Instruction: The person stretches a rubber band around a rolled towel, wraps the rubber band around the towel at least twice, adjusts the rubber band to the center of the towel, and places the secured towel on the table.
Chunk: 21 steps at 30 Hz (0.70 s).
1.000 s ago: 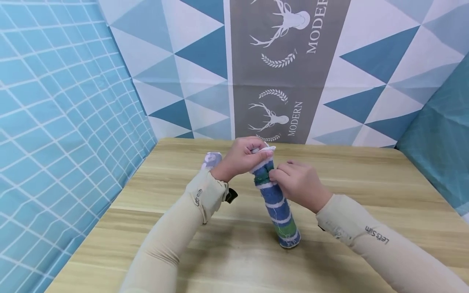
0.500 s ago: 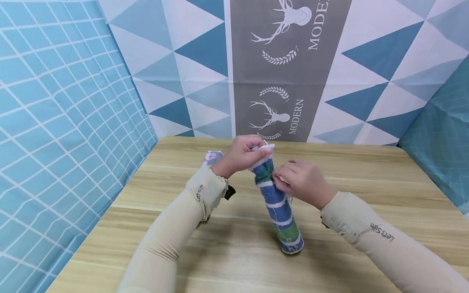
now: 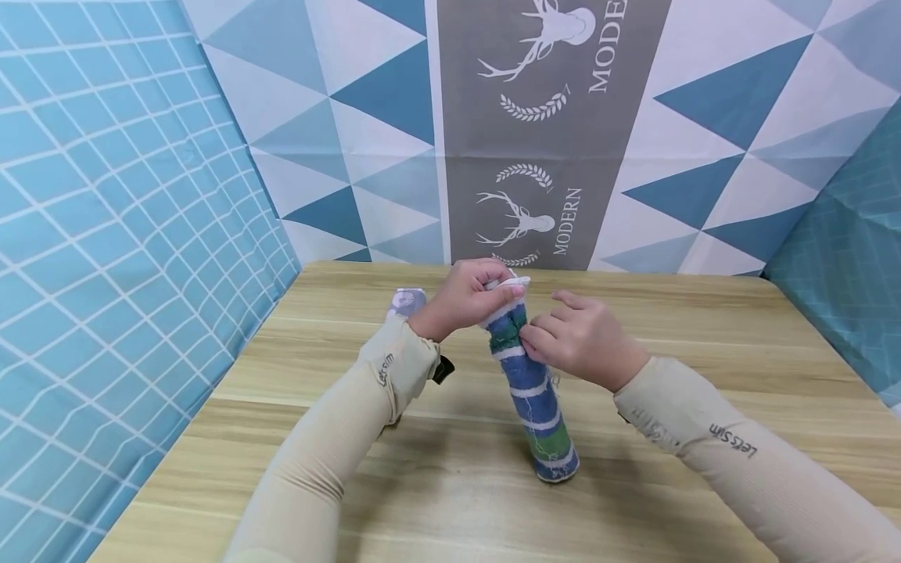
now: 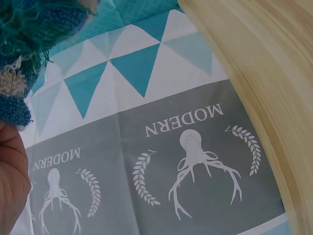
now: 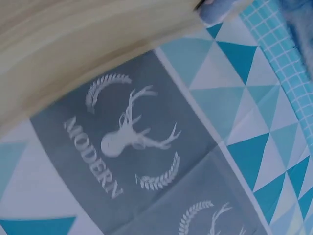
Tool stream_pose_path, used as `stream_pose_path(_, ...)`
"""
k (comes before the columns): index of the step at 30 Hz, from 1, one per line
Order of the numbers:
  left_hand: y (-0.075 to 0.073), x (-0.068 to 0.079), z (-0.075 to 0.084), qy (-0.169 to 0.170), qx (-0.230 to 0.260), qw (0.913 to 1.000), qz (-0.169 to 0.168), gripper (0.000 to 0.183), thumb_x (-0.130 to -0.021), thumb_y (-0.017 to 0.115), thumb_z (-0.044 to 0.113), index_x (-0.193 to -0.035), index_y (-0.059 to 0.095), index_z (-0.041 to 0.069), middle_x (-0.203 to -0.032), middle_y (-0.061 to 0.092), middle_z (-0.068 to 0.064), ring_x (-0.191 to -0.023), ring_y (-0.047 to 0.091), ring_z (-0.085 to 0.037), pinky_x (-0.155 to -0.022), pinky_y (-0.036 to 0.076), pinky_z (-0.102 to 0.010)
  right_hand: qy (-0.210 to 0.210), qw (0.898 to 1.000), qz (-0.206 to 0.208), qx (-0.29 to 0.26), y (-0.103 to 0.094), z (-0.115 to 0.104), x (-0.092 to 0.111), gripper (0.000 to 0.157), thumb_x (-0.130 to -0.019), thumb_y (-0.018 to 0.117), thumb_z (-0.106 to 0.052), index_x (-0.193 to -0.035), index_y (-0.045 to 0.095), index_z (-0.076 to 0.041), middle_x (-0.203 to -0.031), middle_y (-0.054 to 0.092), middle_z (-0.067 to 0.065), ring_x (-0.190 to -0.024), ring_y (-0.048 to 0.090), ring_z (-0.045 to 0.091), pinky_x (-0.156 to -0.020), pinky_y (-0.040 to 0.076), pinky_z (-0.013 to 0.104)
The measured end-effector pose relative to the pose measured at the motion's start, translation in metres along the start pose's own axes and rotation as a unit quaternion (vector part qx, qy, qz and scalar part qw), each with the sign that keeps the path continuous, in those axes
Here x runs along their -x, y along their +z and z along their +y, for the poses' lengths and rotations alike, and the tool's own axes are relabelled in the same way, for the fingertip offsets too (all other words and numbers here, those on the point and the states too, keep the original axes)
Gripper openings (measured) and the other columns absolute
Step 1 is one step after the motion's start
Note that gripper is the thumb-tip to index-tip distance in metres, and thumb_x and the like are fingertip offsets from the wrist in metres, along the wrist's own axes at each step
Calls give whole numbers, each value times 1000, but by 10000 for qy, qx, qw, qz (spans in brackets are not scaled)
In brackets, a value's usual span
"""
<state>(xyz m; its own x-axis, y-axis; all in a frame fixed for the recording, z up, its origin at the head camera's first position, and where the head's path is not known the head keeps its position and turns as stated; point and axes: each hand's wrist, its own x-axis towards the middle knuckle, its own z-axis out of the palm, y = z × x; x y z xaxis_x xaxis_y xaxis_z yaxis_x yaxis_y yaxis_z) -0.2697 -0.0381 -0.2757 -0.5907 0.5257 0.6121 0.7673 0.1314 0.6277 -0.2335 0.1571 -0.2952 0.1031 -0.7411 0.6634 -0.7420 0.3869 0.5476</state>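
Observation:
A long sock [image 3: 537, 399] with blue, white and green stripes leans at a slant over the table, loose threads hanging from its fuzzy surface. My left hand [image 3: 470, 295] grips it at the white top edge. At the green band just below, the fingertips of my right hand [image 3: 579, 340] pinch the side of the sock, while one finger sticks up. The left wrist view shows the tufted sock fabric [image 4: 29, 39] close up above part of the left hand [image 4: 12, 181]. In the right wrist view only a blurred bit of blue cloth [image 5: 299, 24] appears at the corner.
A small lavender item [image 3: 407, 301] with a white pattern lies on the wooden table [image 3: 296, 438] behind my left wrist. A patterned cloth [image 3: 394, 102] hangs at the table's back edge, and a blue checked sheet [image 3: 105, 234] runs along the left side.
My right hand's fingers have shifted at the green band, and one finger has lifted. The sock's lower end has swung slightly. My left hand keeps its grip at the top.

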Motion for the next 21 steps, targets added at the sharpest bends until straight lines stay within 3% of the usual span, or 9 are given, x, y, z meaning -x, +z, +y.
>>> stream_pose_path(8, 0, 0, 1, 122, 162, 9998, 9, 17, -86, 65, -3, -70, 60, -3, -71, 58, -10, -60, 48, -13, -52, 41, -25, 73, 9998, 23, 198, 7, -8, 0, 36, -102, 40, -16, -79, 64, 0, -63, 63, 7, -54, 63, 16, -63, 56, 43)
stream_pose_path(12, -1, -1, 1, -98, 289, 9994, 136, 16, -86, 63, -4, -71, 60, -5, -69, 57, -9, -55, 47, -11, -50, 40, -24, 180, 9980, -110, 604, 5, -10, -1, 35, -102, 39, -11, -82, 64, 2, -62, 63, 10, -51, 61, 21, -65, 56, 46)
stream_pose_path(16, -1, -1, 1, -400, 419, 9983, 39, 16, -88, 63, -3, -72, 60, -6, -69, 57, -7, -55, 47, -10, -49, 40, -23, 44, 9948, -359, 952, 2, -9, -2, 9, -85, 66, -5, -79, 65, 2, -58, 62, 10, -48, 59, 20, -69, 56, 46)
stream_pose_path(18, 0, -1, 1, -389, 383, 9985, -19, 17, -87, 63, -3, -71, 59, -5, -69, 57, -7, -56, 48, -10, -49, 41, -24, -90, 9946, -449, 936, 0, -9, -3, 9, -79, 72, -4, -78, 65, 1, -57, 61, 9, -47, 59, 19, -70, 56, 45)
stream_pose_path(21, 1, 0, 0, -58, 81, 9999, -107, 17, -86, 65, -3, -70, 60, -3, -68, 57, -7, -58, 48, -11, -51, 41, -24, -204, 9963, -536, 637, -2, -8, -4, 16, -90, 58, -8, -76, 62, 0, -54, 59, 7, -46, 59, 16, -67, 56, 42)
